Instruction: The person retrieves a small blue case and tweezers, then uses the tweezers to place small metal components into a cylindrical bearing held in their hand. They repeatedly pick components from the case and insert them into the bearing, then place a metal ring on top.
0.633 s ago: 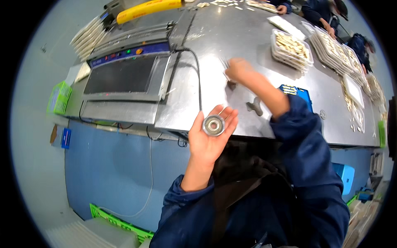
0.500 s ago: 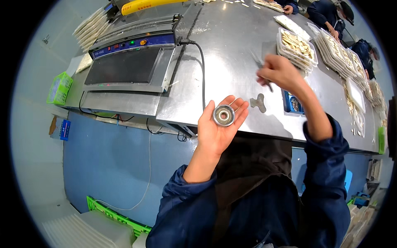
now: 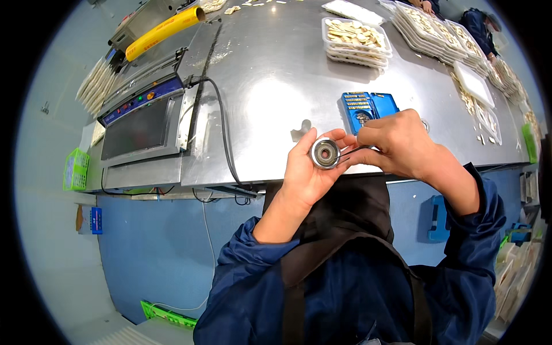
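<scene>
My left hand is palm up, its fingers curled a little around a round metal bearing that rests on it. In my right hand, closed in a pinch, is a pair of thin dark tweezers. Their tips reach the right side of the bearing; whether they touch it I cannot tell. On the steel table just beyond my left hand lies a flat grey three-lobed metal piece, partly hidden by the fingers. An open blue case of small bits lies beyond my right hand, which covers part of it.
Stacked plastic trays of pale slices stand at the back, with more stacks at the far right. A sealing machine with a black cable occupies the left. A small metal ring lies behind my right hand. Co-workers are at the far right.
My right hand has come down and left with the tweezers, bringing their tips to the bearing. My view has shifted right, and the blue case shows more fully.
</scene>
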A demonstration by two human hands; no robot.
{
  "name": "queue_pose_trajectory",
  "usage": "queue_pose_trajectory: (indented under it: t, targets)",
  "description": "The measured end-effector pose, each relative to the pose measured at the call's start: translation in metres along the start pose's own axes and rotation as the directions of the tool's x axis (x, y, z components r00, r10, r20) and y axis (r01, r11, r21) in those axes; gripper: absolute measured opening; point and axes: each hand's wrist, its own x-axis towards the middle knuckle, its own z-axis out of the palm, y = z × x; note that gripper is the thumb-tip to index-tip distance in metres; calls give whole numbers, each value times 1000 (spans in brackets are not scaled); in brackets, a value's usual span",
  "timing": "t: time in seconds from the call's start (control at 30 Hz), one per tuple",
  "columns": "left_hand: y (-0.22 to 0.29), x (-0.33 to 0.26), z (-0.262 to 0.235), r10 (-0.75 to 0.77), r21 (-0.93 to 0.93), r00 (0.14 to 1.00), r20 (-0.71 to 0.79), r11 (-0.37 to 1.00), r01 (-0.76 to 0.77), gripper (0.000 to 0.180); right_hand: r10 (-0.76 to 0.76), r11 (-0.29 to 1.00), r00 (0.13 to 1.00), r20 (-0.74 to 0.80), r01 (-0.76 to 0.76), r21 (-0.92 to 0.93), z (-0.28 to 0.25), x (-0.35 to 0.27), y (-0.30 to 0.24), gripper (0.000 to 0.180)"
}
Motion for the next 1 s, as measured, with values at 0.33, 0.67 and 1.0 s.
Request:
queue_pose_trajectory:
  t: [0.33, 0.67, 1.0]
  targets:
    - [-23, 12, 8, -52, 71, 990, -129, 996, 62, 48, -50, 997, 996, 79, 54, -48, 6, -16, 17, 20]
    - [-20, 9, -1, -70, 64, 993, -100, 995, 77, 52, -75, 992, 950, 302, 102, -76, 4, 4, 17, 15]
    - [-13, 16, 11, 13, -19, 976, -218, 1000, -18, 45, 132, 979, 991, 17, -133, 154, -10, -3, 41, 24]
